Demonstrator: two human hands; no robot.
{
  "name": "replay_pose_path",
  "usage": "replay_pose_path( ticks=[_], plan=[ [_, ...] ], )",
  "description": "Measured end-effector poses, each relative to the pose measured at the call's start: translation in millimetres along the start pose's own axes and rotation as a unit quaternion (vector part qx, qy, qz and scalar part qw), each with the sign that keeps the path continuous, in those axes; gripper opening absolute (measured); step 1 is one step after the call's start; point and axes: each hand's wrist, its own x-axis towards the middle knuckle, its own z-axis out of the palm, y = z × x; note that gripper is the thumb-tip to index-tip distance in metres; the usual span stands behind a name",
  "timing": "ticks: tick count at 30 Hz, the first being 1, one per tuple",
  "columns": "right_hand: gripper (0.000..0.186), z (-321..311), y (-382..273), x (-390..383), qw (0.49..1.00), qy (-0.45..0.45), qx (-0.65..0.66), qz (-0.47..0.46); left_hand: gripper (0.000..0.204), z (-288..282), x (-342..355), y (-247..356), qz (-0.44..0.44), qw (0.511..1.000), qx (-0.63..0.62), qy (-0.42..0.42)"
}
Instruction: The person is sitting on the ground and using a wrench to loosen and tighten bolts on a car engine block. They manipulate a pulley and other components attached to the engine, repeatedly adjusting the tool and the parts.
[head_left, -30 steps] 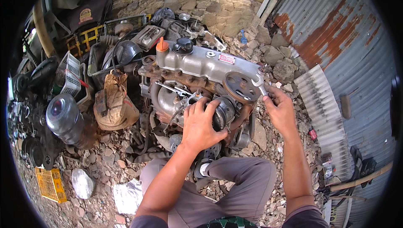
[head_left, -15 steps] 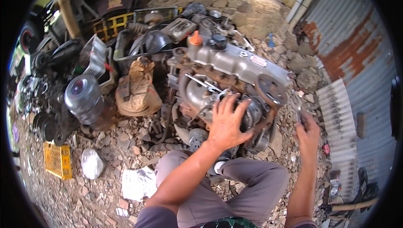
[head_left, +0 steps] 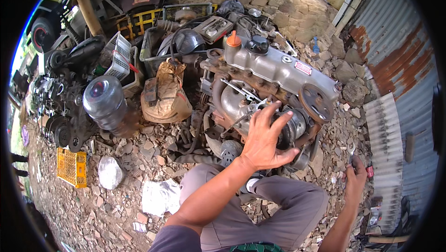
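A greasy engine with a silver-grey valve cover (head_left: 274, 62) lies on the rubble in front of me. My left hand (head_left: 267, 143) is open, its fingers spread over the round metal part (head_left: 293, 129) on the engine's near side; whether the fingertips touch it I cannot tell. A rusty pulley (head_left: 316, 102) sits to the right of that hand. Long, shiny tools like spanners (head_left: 241, 89) rest on the engine above the fingers. Out to the right, apart from the engine, my right hand (head_left: 355, 177) is closed around a spanner (head_left: 351, 150), its open jaw pointing up.
Left of the engine stand a dirty paper sack (head_left: 166, 99) and a large clear plastic bottle (head_left: 104, 106). Bins of scrap parts (head_left: 148, 50) fill the back left. A yellow crate (head_left: 72, 167) lies at left; a corrugated metal wall (head_left: 413, 66) rises at right.
My right hand has moved lower and outward with the spanner, away from the engine. The left hand stays over the round part, its fingers lifted slightly. The whole view has shifted a little.
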Motion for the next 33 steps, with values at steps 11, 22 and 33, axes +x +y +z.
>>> replay_pose_path(
  ticks=[11,22,33],
  plan=[
    [0.038,7.6,14.9,4.5,0.999,-0.031,-0.018,0.015,0.032,-45.5,17.4,-123.4,-0.368,0.907,-0.028,0.204],
    [0.035,-6.8,30.2,4.7,0.996,-0.040,-0.076,0.004,0.033,-24.2,45.2,-170.1,-0.289,0.935,0.180,-0.102],
    [0.036,-71.0,64.1,-9.6,0.991,0.016,-0.113,0.073,0.048,-16.3,100.6,-155.7,-0.269,0.817,0.348,-0.372]
  ],
)
